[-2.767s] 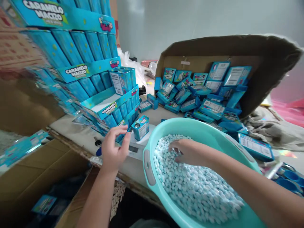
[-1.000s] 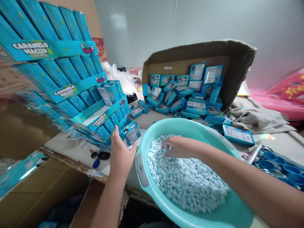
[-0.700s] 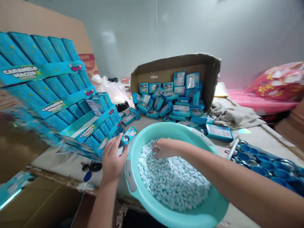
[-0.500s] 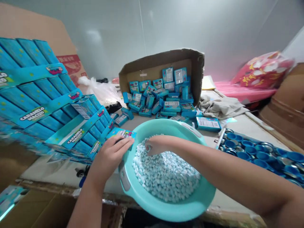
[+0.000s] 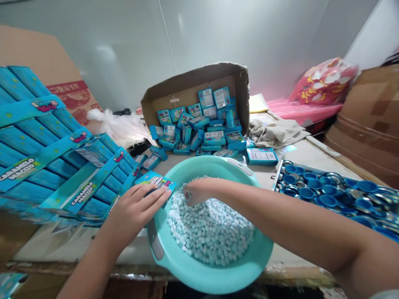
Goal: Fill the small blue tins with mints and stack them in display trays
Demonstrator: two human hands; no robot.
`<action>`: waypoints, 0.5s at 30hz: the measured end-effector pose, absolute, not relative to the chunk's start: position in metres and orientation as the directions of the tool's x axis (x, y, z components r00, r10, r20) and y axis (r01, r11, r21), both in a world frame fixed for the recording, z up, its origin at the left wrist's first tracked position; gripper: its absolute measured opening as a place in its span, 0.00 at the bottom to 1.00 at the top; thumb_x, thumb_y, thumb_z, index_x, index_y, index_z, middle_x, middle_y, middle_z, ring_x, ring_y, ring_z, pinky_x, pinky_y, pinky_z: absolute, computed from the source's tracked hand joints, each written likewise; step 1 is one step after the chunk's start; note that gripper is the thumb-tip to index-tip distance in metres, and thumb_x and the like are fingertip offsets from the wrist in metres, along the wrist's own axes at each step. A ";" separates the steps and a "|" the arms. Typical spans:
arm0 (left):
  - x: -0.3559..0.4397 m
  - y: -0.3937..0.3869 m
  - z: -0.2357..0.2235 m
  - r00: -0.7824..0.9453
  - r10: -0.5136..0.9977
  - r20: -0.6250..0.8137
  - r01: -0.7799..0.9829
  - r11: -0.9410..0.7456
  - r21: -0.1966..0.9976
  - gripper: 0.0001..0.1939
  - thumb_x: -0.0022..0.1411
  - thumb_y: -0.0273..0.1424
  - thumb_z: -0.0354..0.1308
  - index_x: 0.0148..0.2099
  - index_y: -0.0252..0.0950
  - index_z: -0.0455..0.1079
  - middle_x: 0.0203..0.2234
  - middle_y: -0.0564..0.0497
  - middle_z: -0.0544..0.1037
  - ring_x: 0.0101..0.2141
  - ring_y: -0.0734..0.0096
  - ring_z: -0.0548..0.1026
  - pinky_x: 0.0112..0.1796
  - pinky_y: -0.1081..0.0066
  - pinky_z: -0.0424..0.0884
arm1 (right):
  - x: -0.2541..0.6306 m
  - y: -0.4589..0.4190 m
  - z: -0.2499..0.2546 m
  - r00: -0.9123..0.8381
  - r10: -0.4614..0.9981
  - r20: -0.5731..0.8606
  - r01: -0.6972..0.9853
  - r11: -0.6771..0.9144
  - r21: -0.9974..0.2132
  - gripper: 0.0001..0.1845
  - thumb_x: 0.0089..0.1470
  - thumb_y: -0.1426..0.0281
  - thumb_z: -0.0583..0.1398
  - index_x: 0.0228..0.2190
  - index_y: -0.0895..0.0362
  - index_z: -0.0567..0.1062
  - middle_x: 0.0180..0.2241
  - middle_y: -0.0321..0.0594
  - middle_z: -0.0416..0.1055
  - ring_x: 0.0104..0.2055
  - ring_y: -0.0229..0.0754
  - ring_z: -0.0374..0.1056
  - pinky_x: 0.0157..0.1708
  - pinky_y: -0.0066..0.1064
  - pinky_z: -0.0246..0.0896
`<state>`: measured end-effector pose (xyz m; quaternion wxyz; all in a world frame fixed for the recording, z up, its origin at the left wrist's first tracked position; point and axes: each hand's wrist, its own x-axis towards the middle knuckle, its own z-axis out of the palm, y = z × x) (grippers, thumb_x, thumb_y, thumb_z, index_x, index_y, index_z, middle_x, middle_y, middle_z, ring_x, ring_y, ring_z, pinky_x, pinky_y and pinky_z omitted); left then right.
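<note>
My left hand (image 5: 137,209) is closed around a small blue candy box (image 5: 157,181) printed with white and pink lettering. It holds the box tilted at the left rim of a turquoise basin (image 5: 218,278). A heap of pale blue and white candies (image 5: 212,236) fills the basin's floor. Reaching in from the right, my right hand (image 5: 196,192) has its fingers curled down at the heap's upper left edge, close to the box. Its fingertips are partly hidden, so what they grip does not show.
Blue display trays of candy boxes (image 5: 34,153) are stacked at left. Behind the basin, a tipped cardboard carton (image 5: 243,91) holds many small blue boxes. At right lie a tray of blue-and-metal round pieces (image 5: 330,191), a grey cloth (image 5: 277,132) and a red bag (image 5: 324,83).
The view has swung slightly right, so most things sit further left. My left hand still holds the box at the rim, and my right hand stays curled at the candies.
</note>
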<state>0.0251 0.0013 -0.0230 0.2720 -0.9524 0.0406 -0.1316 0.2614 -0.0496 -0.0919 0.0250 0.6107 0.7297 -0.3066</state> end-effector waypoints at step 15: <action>0.019 0.003 -0.026 0.956 -0.091 0.280 0.081 -0.834 -0.546 0.19 0.68 0.21 0.55 0.59 0.35 0.71 0.52 0.51 0.80 0.46 0.58 0.74 0.46 0.58 0.69 | 0.259 -0.050 -0.094 -0.260 0.883 -0.390 0.896 0.070 -0.439 0.18 0.51 0.59 0.66 0.42 0.54 0.80 0.41 0.46 0.78 0.40 0.55 0.73 0.36 0.42 0.67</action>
